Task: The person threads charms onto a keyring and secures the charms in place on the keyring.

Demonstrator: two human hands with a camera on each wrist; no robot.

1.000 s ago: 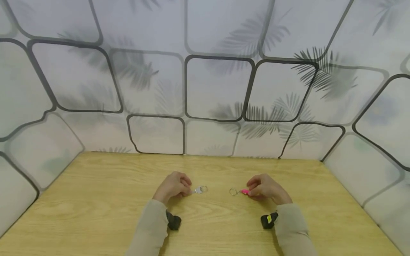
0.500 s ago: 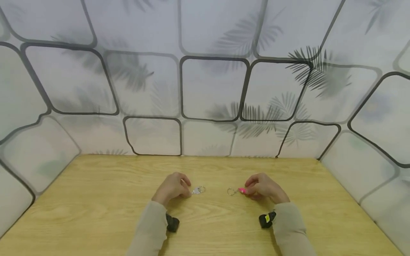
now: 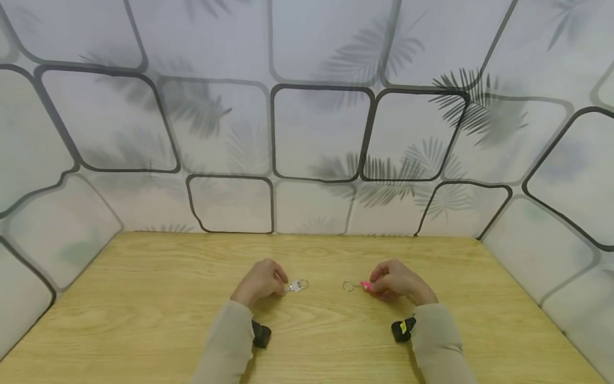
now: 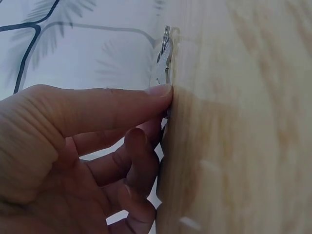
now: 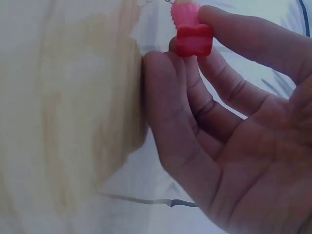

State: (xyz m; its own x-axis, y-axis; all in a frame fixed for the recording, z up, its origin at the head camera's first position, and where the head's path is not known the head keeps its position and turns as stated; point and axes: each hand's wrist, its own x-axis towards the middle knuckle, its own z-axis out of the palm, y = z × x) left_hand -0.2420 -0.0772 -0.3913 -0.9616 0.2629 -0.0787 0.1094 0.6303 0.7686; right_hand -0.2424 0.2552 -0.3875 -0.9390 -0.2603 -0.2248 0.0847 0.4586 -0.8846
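Observation:
My left hand [image 3: 260, 281] pinches one end of a silver metal keychain [image 3: 295, 286] low over the wooden table. Its split ring points right, and the end under my thumb is hidden; in the left wrist view the keychain [image 4: 165, 58] stands out past the thumb tip, close to the tabletop. Across from it, my right hand [image 3: 399, 282] holds a pink keychain charm [image 3: 366, 286] between thumb and fingers. A short chain runs from the charm to a ring [image 3: 348, 286] pointing left. In the right wrist view the charm [image 5: 192, 36] shows a pink ridged upper part and a red base.
The light wood-grain table [image 3: 307, 341] spreads around both hands. Behind it and along both sides rise pale walls [image 3: 321, 133] patterned with dark rounded outlines and leaves. Black wrist cameras [image 3: 261, 335] sit at both beige sleeves.
Both hands keep their holds, with the two keychains about where they were. The whole head view has shifted slightly.

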